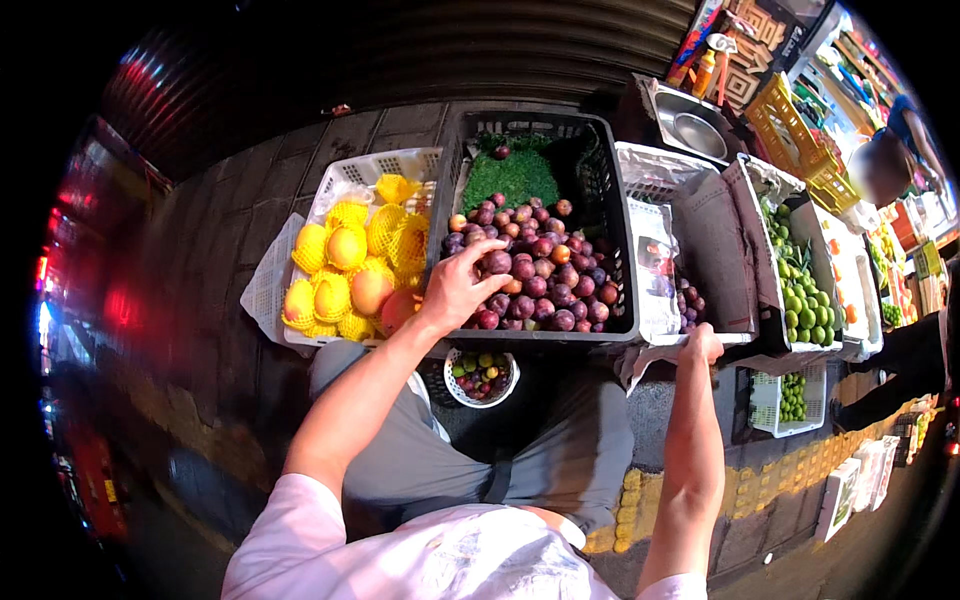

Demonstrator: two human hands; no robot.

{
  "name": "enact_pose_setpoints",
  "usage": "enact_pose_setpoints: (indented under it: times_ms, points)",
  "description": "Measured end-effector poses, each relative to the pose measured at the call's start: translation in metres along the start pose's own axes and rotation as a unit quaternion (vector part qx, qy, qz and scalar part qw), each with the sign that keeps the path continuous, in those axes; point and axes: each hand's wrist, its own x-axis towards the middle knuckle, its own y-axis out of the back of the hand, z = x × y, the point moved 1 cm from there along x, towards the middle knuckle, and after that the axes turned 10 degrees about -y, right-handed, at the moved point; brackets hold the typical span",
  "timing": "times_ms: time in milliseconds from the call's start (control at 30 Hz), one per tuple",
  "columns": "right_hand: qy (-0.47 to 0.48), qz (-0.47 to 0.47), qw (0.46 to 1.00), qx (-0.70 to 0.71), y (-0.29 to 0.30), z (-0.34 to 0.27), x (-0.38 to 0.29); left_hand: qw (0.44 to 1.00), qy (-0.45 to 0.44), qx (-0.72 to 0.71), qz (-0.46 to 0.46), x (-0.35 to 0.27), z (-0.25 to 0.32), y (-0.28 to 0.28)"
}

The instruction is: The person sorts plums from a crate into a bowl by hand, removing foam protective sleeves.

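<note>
My left hand [456,289] reaches over the near left rim of a black plastic crate [631,285]. Its thumb and fingers are around a dark red plum [496,262] on top of the pile. More plums [551,266] fill the near part of that crate, and green artificial-grass matting [510,180] shows behind them. My right hand [703,343] is closed over the front rim of a paper-lined white crate [733,337] to the right. Small dark purple fruits [690,304] lie inside that crate, partly covered by printed paper [654,262].
Left stands a white crate [324,202] of yellow-netted fruits [346,247]. Below the black crate, a white basket [516,379] holds mixed fruit. Rightward are green fruits [806,307], a metal basin [697,135], a yellow crate [795,142], a low white crate [765,412] and a person [904,142].
</note>
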Motion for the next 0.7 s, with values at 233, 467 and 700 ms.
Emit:
enact_pose_setpoints:
  times_ms: [233, 467, 700]
  points:
    - [0.526, 0.070, 0.846, 0.053, 0.004, 0.033, -0.098, 0.988, -0.113, 0.032, 0.098, -0.017, -0.017, -0.010]
    - [0.657, -0.258, 0.692, -0.151, -0.002, 0.051, -0.235, 0.979, -0.132, 0.110, 0.107, -0.018, -0.020, -0.013]
    - [0.596, -0.272, 0.648, -0.389, -0.024, 0.027, -0.256, 0.974, -0.133, 0.131, 0.126, -0.016, -0.023, -0.013]
